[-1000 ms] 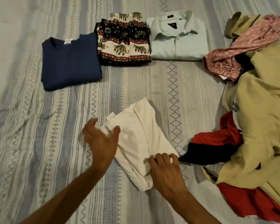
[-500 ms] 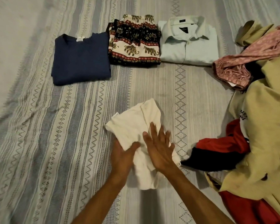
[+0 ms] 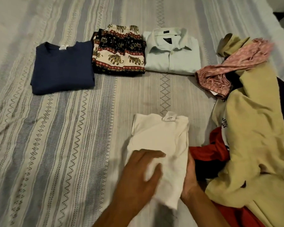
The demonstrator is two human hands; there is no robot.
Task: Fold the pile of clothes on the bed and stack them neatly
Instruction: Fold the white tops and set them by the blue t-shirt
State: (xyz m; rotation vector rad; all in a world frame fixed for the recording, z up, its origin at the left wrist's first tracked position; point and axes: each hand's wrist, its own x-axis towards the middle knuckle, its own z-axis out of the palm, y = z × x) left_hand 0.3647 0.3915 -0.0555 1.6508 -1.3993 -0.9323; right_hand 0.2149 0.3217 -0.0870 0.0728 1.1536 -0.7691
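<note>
head view shows the left hand (image 3: 143,171) laid flat, fingers straight, on the folded white shirt (image 3: 161,141) mid-bed, likely pressing it smooth, while the right hand (image 3: 189,179) braces its right edge, fingers apparently straight, beside the unfolded pile (image 3: 252,128).
</note>
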